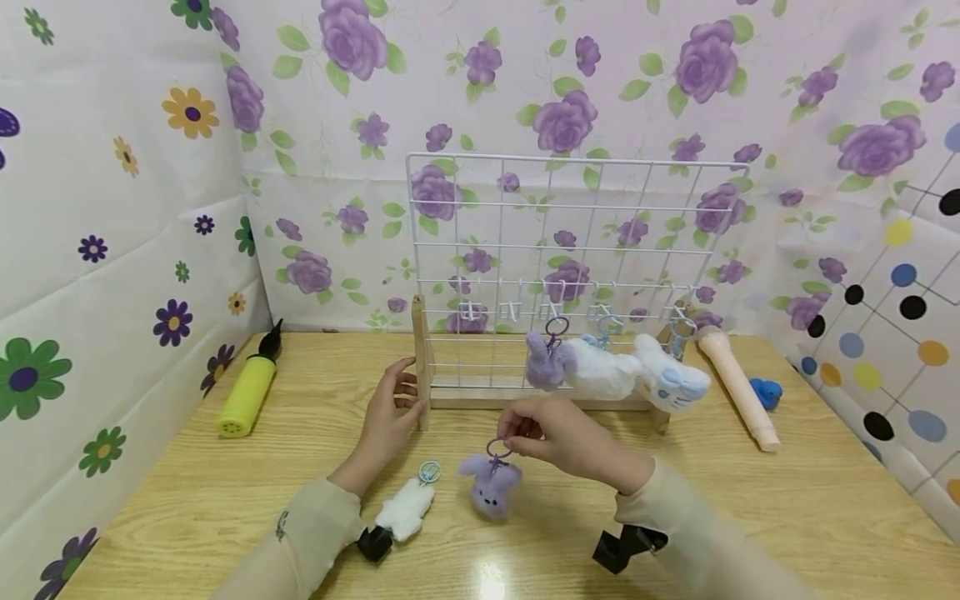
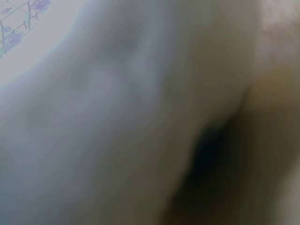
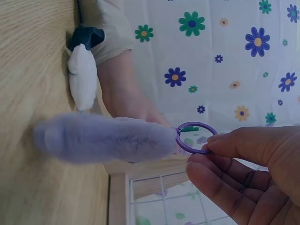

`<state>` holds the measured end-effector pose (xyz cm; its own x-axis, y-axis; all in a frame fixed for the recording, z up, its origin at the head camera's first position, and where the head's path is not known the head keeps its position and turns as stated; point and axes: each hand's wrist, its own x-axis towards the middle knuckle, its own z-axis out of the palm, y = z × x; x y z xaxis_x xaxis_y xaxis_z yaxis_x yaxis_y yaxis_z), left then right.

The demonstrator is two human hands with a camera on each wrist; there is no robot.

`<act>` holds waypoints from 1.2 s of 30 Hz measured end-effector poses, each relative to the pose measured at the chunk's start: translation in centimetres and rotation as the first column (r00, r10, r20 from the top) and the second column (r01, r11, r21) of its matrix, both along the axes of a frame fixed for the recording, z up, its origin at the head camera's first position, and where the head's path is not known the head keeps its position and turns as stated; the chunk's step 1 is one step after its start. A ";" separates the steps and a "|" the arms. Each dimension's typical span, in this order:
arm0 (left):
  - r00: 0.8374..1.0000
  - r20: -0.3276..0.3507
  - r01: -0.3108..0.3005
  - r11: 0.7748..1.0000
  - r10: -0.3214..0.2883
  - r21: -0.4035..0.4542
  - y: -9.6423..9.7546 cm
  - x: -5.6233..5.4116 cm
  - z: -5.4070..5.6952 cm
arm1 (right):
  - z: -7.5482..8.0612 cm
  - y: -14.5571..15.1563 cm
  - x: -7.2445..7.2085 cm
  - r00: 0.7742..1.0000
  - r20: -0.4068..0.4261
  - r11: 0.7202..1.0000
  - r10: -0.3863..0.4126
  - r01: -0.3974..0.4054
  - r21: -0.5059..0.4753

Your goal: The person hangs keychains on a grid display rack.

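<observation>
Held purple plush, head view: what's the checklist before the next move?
1. Right hand pinches the ring: ok.
2. Held purple plush hangs from that ring: ok.
3. Plush clear of the table: cannot tell.
4. Left hand holds the wooden post: ok.
5. Leftmost hook bare: ok.
6. No loose plush left lying: not ok, white plush on table.

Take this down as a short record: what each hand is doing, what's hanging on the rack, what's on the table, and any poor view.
Right hand: pinches the purple ring of a purple plush
Left hand: holds the left wooden post of the wire rack
Hanging: second purple plush, two white plushes
On table: white keychain, yellow bottle, pale pink tube, blue toy
Poor view: left wrist, mostly blurred
</observation>
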<state>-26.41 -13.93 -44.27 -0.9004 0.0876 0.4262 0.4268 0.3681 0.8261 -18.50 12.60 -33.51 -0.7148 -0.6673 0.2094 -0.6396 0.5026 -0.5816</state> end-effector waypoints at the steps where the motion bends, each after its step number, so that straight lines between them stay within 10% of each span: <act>1: 1.000 0.000 -0.001 1.000 0.001 0.001 0.0 0.0 0.0 | 0.3 0.1 0.0 1.000 -0.010 1.000 -0.006 0.006 0.006; 36: 1.000 0.003 -0.008 1.000 0.008 -0.006 0.0 0.1 0.0 | 7.3 1.1 -3.2 0.988 -0.106 0.993 -0.114 0.117 0.020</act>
